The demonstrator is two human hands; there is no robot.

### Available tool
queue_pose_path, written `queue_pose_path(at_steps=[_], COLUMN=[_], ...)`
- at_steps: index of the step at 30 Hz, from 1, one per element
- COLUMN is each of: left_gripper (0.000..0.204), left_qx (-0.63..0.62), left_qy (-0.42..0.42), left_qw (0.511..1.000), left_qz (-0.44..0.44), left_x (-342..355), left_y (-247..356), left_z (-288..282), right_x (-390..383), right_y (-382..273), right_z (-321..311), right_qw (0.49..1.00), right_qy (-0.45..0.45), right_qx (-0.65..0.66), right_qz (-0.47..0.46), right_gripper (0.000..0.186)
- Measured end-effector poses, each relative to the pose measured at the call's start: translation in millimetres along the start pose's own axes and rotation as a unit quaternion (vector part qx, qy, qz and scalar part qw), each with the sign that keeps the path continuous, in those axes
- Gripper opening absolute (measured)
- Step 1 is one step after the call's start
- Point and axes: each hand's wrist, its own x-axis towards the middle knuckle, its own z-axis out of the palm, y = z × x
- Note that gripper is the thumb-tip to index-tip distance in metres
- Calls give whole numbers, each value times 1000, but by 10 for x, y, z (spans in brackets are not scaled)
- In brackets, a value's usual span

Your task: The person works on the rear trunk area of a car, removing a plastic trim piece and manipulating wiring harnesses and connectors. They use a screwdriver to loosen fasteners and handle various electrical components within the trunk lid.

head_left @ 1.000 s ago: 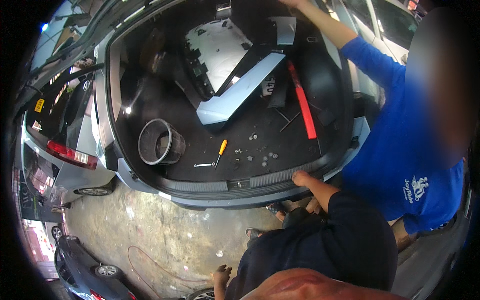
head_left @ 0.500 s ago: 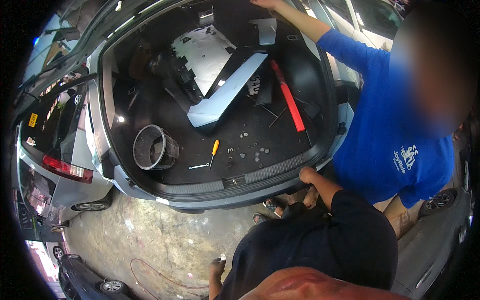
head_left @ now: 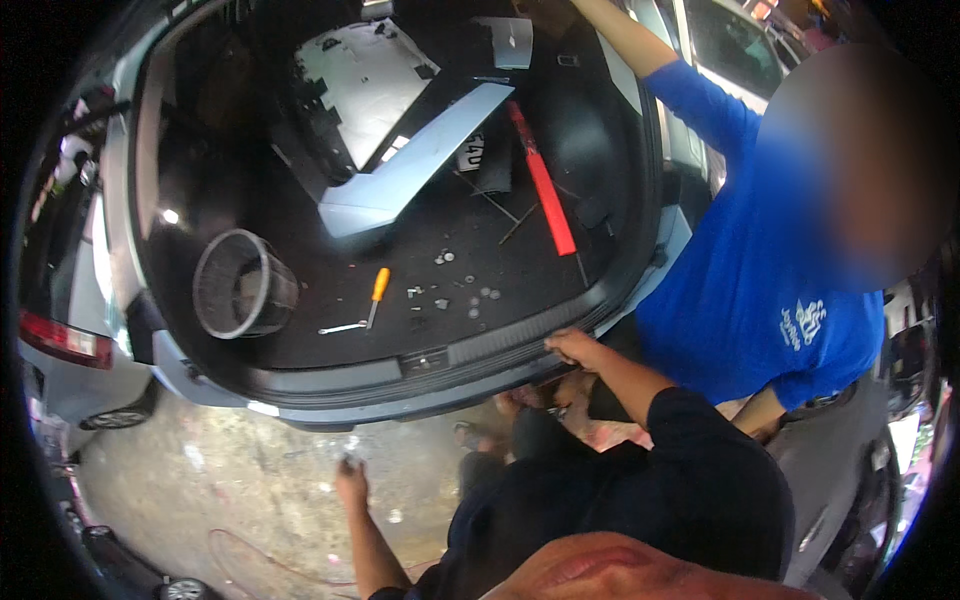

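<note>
My right hand (head_left: 575,345) lies on the black sill (head_left: 500,345) of the open car boot, its fingers curled over the edge. My left hand (head_left: 350,480) hangs lower, over the concrete ground behind the bumper, with the fingers curled; I cannot tell whether it holds anything. On the boot floor lie a yellow-handled screwdriver (head_left: 377,290), a small spanner (head_left: 342,327) and several loose bolts and washers (head_left: 460,298). A round black basket (head_left: 240,285) stands at the left of the boot.
A person in a blue shirt (head_left: 770,290) stands at my right, one arm raised to the boot's far right corner. In the boot lie a silver-grey body panel (head_left: 420,160), a red bar (head_left: 540,185) and a white panel (head_left: 365,75). A grey car's tail light (head_left: 60,340) shows at left.
My left hand has come further out to the left, over the ground. My right hand stays on the sill. The view has shifted a little.
</note>
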Motion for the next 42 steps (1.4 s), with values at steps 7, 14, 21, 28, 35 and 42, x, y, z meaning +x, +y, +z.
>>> queue_pose_path(at_steps=[7, 14, 21, 28, 35, 42], left_gripper=[68, 80, 82, 80, 80, 78], left_qx=[65, 245, 254, 263, 282, 268], left_qy=[376, 399, 391, 412, 395, 328], left_qw=[923, 864, 862, 853, 853, 873], left_qz=[58, -185, -200, -183, -193, -242], left_x=[1788, 2487, 2522, 2600, 2581, 2389], left_y=[664, 1539, 1397, 1312, 1371, 1789], left_z=[530, 1179, 1242, 1288, 1238, 1076], right_x=[1044, 1904, 1923, 1979, 1997, 1997], right_y=[-784, -1052, -1159, -1093, -1107, -1042], right_z=[227, 276, 289, 207, 215, 211], right_qw=[997, 963, 967, 969, 971, 978], right_qy=[27, 30, 41, 46, 40, 32], right_qx=[-35, 225, 165, 143, 140, 122], right_qz=[62, 144, 191, 195, 191, 167], right_gripper=[35, 34, 37, 39, 41, 41])
